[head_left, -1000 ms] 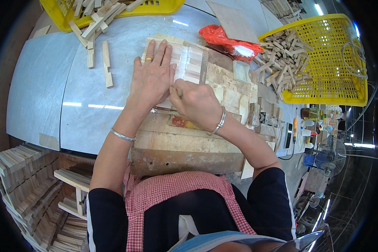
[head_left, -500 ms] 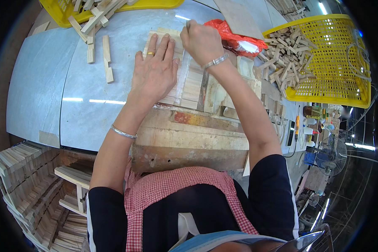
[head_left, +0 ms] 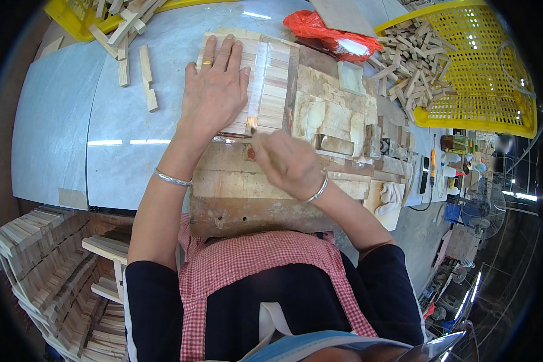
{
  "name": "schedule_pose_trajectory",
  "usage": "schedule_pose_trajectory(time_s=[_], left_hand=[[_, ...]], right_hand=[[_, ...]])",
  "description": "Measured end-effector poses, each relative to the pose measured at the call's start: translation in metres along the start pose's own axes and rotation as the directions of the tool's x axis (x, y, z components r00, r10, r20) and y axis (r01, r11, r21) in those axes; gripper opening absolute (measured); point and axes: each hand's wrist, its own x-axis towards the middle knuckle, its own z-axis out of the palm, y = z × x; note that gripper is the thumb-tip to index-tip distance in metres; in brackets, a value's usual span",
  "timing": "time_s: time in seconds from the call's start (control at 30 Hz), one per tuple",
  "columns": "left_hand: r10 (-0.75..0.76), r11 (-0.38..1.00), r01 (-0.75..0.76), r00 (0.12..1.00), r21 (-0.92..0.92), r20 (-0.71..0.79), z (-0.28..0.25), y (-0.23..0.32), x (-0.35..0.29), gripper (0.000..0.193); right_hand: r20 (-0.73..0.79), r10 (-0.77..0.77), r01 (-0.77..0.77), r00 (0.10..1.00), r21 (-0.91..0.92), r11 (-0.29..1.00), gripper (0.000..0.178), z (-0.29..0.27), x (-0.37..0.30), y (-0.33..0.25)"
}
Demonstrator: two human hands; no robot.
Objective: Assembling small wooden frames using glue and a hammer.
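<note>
My left hand (head_left: 216,93) lies flat, its fingers stretched out, on a row of light wooden strips (head_left: 276,81) set side by side. A whitish wet-looking band (head_left: 256,78) runs along the strips, just right of that hand. My right hand (head_left: 288,166) is closed around a small brush (head_left: 251,124), whose handle is mostly hidden in the fist. The pale bristles touch the near end of the band. Under the strips is a worn wooden board (head_left: 241,181), stained and spattered.
Notched wooden pieces (head_left: 147,81) lie on the grey tabletop (head_left: 54,120) at left. A red plastic bag (head_left: 311,30) sits at the back. At right, a yellow basket (head_left: 482,117) has loose blocks at its mouth. Stacked wood strips (head_left: 33,241) stand at lower left.
My right hand has come toward me with the brush, from the far end of the strips to their near end. My left hand stays pressed on the strips.
</note>
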Motion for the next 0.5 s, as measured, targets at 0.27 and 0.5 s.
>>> schedule_pose_trajectory(time_s=[0.27,0.5], left_hand=[[0.003,1.0,-0.004,1.0,0.031,0.006,-0.006,-0.002,-0.003,0.047],[0.015,0.999,-0.016,1.0,0.031,0.021,-0.004,0.003,0.001,0.048]], right_hand=[[0.156,0.582,-0.518,0.798,0.672,0.53,0.021,-0.028,0.063,0.058],[0.103,0.45,-0.404,0.887,0.644,0.649,0.023,-0.021,0.105,0.115]])
